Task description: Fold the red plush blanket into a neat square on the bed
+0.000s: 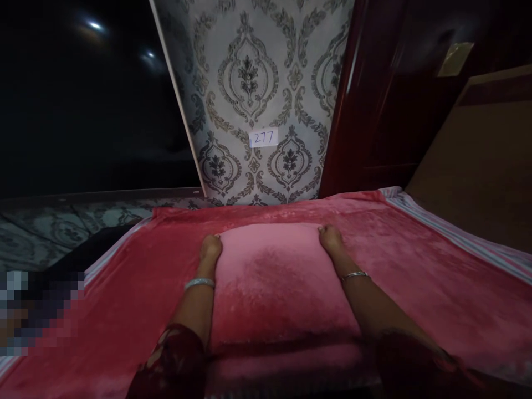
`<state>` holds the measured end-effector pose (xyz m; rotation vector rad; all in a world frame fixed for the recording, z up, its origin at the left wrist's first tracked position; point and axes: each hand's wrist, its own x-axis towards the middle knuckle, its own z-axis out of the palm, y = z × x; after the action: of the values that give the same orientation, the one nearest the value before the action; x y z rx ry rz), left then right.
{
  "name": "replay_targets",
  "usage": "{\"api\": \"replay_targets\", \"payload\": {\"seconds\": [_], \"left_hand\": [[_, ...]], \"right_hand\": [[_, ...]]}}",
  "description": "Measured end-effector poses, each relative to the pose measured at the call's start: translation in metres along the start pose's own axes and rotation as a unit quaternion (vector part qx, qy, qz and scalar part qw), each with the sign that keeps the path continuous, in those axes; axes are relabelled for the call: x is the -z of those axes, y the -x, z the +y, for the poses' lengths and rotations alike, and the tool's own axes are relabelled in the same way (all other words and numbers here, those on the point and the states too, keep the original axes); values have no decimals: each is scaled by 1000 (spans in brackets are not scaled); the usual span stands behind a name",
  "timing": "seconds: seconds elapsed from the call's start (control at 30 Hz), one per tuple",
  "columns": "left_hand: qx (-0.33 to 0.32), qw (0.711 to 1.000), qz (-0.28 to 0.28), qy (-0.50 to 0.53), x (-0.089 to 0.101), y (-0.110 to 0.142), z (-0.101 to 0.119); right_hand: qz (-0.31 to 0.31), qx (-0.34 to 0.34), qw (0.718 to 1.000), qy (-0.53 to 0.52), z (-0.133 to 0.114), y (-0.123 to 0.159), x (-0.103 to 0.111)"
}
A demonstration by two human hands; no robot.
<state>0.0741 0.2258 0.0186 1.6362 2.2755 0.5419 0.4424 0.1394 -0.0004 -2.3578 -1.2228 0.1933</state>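
Note:
A pink plush pillow [282,277], shading to red in its middle, lies flat in front of me, with a dark crease across its near part. At its far left corner, my left hand [211,246] is closed on the edge. My right hand [331,237] grips the far right corner, fingers curled inward. Both arms reach forward along the pillow's sides, a bracelet on each wrist. Under it spreads a red-pink plush blanket [137,288].
Behind the blanket stands a patterned wall with a paper label [263,137] reading 277. A large dark screen [91,111] is at left. On the right are a dark red wooden panel [374,100] and a brown cardboard piece [486,149]. Striped cloth [449,221] edges the blanket.

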Motion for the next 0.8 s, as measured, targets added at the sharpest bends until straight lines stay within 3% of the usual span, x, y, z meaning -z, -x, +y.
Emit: {"api": "replay_targets", "payload": {"seconds": [0.2, 0.37, 0.53, 0.67, 0.8], "left_hand": [[-14, 1000, 14, -23, 3, 4, 1], [-44, 998, 10, -49, 18, 13, 4], [-134, 986, 40, -89, 34, 34, 39], [-266, 957, -6, -118, 15, 58, 80], [-361, 911, -84, -181, -21, 75, 89]], "right_hand": [[-7, -6, 1000, 7, -2, 5, 2], [-12, 15, 999, 27, -10, 12, 18], [11, 102, 993, 51, -46, 17, 35], [-16, 193, 979, 67, -85, 31, 24], [-62, 247, 963, 90, -95, 47, -1]]}}
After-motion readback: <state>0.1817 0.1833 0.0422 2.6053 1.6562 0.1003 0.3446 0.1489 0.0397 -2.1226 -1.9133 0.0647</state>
